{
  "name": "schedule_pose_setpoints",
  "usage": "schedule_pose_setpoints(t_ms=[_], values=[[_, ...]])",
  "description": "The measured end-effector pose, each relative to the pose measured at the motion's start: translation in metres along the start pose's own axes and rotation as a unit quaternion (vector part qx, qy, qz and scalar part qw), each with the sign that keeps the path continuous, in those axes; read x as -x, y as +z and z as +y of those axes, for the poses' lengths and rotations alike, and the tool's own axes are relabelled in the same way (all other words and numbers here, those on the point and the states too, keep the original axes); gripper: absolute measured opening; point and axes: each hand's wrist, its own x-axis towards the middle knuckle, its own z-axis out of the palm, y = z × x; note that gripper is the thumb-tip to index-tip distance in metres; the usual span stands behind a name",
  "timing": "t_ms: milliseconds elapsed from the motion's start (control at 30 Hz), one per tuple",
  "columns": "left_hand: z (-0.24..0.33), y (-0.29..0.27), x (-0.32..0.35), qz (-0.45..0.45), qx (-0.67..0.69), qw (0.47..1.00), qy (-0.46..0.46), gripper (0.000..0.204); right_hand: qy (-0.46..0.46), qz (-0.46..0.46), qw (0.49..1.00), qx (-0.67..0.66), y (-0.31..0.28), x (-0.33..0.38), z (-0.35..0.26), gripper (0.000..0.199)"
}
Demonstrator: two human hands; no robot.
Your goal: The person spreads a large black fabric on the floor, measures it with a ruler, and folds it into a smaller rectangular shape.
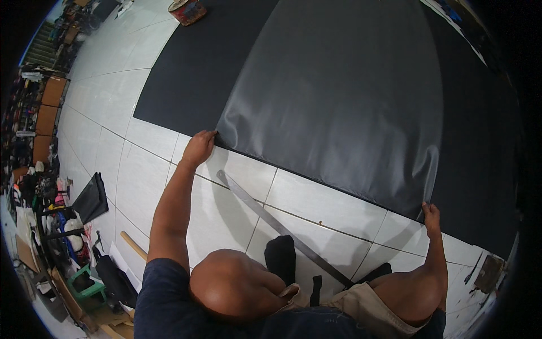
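A large black sheet (192, 73) lies flat on the white tiled floor, and a glossy translucent grey film (339, 96) is spread over its middle. My left hand (199, 148) pinches the film's near left corner at the sheet's edge. My right hand (431, 216) grips the film's near right corner, where the film curls up slightly. A long metal straightedge (271, 220) lies diagonally on the tiles between my hands, running toward my knees. I am crouched with my black-socked feet (281, 257) on the tiles.
A small round tin (186, 10) stands at the far edge of the black sheet. Cluttered shelves, bags and a green stool (87, 285) line the left side. A wooden handle (134, 246) lies by my left. A dark tool (488, 272) rests at the right.
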Motion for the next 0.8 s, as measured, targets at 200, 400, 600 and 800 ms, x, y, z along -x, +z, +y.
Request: schedule_pose_setpoints(t_ms=[200,400,600,800], values=[[0.001,0.01,-0.002,-0.006,0.01,0.999,-0.053,0.028,0.004,0.002,1.0,0.019,-0.001,0.012,-0.012,0.04],[-0.008,0.035,-0.005,-0.021,0.025,0.997,-0.063,0.039,0.006,0.058,0.998,0.015,-0.009,0.013,0.009,0.039],[-0.042,0.035,0.02,0.046,0.214,0.972,-0.085,0.037,-0.024,0.053,0.996,0.067,-0.01,0.015,-0.026,0.035],[-0.036,0.051,-0.016,-0.007,0.452,0.831,-0.326,0.024,0.008,0.043,0.998,-0.05,-0.024,0.016,0.005,0.031]])
